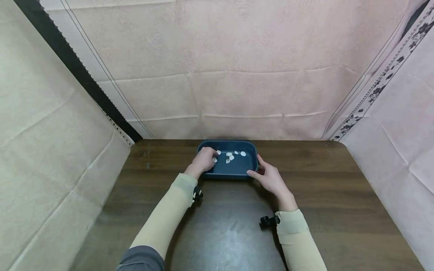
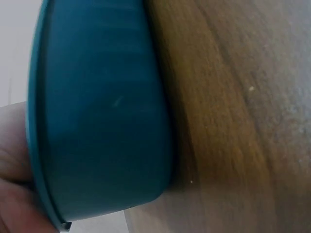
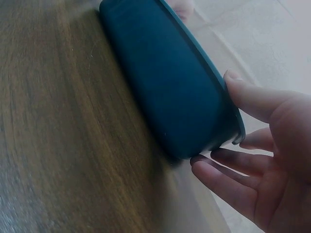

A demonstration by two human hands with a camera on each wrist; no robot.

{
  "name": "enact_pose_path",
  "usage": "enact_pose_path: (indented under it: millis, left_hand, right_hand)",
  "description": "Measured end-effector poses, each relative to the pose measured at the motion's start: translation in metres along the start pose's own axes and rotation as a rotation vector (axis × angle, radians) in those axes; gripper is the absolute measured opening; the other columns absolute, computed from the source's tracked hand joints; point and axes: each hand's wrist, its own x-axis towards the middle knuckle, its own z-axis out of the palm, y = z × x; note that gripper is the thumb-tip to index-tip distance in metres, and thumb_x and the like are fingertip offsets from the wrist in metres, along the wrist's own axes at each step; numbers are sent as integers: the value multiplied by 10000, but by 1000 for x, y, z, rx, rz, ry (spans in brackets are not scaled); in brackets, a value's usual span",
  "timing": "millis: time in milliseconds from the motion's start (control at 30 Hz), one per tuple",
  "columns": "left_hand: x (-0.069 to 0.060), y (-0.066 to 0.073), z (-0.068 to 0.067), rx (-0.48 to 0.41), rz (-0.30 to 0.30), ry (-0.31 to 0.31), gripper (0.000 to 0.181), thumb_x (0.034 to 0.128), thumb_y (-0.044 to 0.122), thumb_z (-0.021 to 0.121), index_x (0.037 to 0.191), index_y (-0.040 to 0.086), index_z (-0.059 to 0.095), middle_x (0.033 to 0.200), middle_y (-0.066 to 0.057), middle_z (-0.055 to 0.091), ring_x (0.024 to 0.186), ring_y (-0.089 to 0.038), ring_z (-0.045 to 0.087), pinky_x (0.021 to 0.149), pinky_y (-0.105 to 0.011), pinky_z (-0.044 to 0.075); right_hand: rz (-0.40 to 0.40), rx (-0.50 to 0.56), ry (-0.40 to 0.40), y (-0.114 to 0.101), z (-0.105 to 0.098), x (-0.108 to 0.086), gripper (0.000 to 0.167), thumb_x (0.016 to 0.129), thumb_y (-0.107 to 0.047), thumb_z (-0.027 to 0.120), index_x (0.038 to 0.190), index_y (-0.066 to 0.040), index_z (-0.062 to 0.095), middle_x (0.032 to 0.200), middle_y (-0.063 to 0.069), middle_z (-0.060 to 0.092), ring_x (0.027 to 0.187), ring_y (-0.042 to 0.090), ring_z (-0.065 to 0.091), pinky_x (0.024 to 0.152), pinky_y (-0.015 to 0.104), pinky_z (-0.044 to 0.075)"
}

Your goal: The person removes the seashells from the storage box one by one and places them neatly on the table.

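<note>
A blue tray (image 1: 220, 175) sits upright at the far edge of a brown wooden counter (image 1: 322, 188), slightly left of that edge's middle, with pale cloth (image 1: 237, 98) hanging beyond. Small white pieces (image 1: 243, 153) lie loose on the tray's floor: several grouped near its middle, one toward its right end, others on the left.

The person's left hand (image 1: 204, 159) reaches over the tray's near-left corner, its bent fingertips down inside beside the leftmost pieces; whether they pinch one cannot be told. The right hand (image 1: 271, 178) grips the tray's near-right corner, thumb on the rim and fingers against the end wall, apparently steadying it.

The work looks under way rather than finished. Every white piece that shows is inside the tray, but they are scattered, in no clear order. Handling them appears to remain; how many are already dealt with cannot be judged.
</note>
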Motion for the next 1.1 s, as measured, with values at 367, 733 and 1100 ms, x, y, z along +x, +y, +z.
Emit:
enact_pose_path:
  millis: [367,733,1100]
  left_hand:
    - [-36,17,-5,-170,213,165,291,938,67,834,1221,11,796,1165,-90,672,945,-178,668,858,-309,593]
    - [-91,55,16,-383,379,152,291,914,44,856,1200,37,806,1184,-43,700,932,-74,724,839,-234,591]
    - [-94,72,54,-340,441,-27,282,895,51,876,1167,5,814,1110,-25,716,865,18,689,791,-166,569]
  right_hand:
    - [-39,-40,17,3,-3,-6,941,1009,-487,738,1707,-97,241,1560,248,527,1313,386,615,1091,584,482]
    - [-113,-163,-51,3,-13,-4,917,1029,-484,707,1688,-32,256,1700,180,350,1463,385,494,1177,576,395]
    - [-147,-274,-111,-1,-16,5,910,1065,-506,634,1683,11,211,1712,205,305,1520,389,412,1189,589,371]
